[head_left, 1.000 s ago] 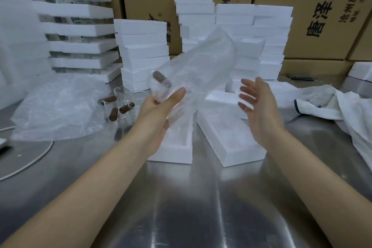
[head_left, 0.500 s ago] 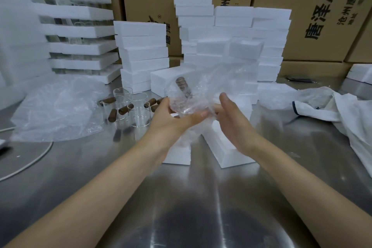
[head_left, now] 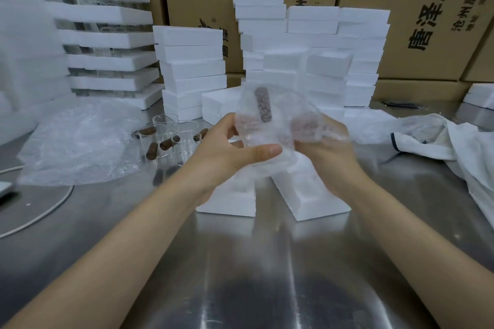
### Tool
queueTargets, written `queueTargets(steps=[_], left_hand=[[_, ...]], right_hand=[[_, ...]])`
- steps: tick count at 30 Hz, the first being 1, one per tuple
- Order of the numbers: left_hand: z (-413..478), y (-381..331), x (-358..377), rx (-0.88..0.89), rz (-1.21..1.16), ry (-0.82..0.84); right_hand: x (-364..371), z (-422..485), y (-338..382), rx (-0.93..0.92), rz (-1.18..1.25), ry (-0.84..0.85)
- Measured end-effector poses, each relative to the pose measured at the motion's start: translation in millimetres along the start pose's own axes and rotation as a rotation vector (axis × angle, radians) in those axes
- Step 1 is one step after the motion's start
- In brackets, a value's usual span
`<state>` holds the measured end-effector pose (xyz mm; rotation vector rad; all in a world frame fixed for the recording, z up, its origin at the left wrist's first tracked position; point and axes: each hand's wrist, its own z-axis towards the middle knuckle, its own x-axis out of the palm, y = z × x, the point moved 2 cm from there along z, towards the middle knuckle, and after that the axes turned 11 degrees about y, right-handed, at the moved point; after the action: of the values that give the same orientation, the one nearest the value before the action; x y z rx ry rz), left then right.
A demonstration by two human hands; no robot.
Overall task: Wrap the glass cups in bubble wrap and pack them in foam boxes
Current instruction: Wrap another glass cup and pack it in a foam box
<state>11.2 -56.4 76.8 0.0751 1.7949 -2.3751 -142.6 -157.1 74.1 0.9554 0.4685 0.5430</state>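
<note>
A glass cup wrapped in bubble wrap (head_left: 270,120) is held up over the table; its brown handle shows through the wrap. My left hand (head_left: 227,147) grips the bundle from the left, thumb across its lower front. My right hand (head_left: 323,141) grips its right side, fingers partly covered by the wrap. Below the hands lie two open foam box halves (head_left: 318,200) on the steel table. Several bare glass cups with brown handles (head_left: 171,139) stand to the left.
A pile of bubble wrap (head_left: 77,141) lies at the left, with a white cable (head_left: 40,219) near it. Stacks of foam boxes (head_left: 192,72) stand behind, before cardboard cartons (head_left: 417,16). A white cloth (head_left: 465,141) lies at the right.
My right hand came in from open and apart to grip the bundle. The loose tall wrap has been folded down around the cup, and the bundle has turned more upright.
</note>
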Motion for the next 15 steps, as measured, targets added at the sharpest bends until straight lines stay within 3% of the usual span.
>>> queueTargets(steps=[4,7,9,12,15], left_hand=[[1.2,1.2,-5.3,0.043,-0.005,-0.111],[2.2,4.5,-5.3,0.035,0.009,-0.133],[3.3,7.6,-4.1,0.029,0.014,-0.131],[4.6,11.2,0.4,0.048,0.027,-0.084],[3.1,10.4,2.9,0.063,0.052,-0.035]], right_hand=[[16.1,-3.8,-1.7,-0.022,-0.012,0.198],[21.0,-4.3,-4.1,0.089,0.111,0.281],[22.7,-3.7,-4.7,0.133,0.182,0.269],[19.8,-2.1,-7.6,0.162,0.25,0.121],[21.5,-5.7,-7.5,0.151,0.13,0.039]])
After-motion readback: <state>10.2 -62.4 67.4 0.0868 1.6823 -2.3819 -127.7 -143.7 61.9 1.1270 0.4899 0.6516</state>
